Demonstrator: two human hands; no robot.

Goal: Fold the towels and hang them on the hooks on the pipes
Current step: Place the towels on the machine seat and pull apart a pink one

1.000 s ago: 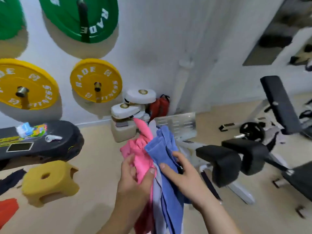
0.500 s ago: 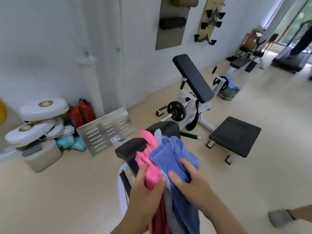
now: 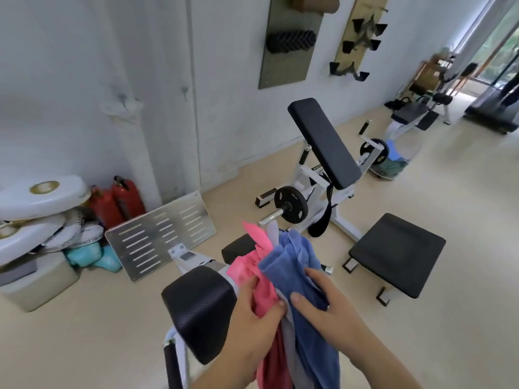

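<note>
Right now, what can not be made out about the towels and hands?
All head view.
1. Lower ends of the pink towel, grey towel and blue towel: cut off by the bottom edge.
2. Fingertips of the left hand: buried in the pink towel.
3. Whether the fitting atop the white pipe is a hook: too small, blurred.

Open floor (image 3: 449,220) lies far right; a black pad (image 3: 199,313) near left and a preacher bench (image 3: 325,144) ahead obstruct passage.

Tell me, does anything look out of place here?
A slotted metal plate leans loose against the wall. The left hand grips a bunched pink towel, the right hand a blue towel, both unfolded.
</note>
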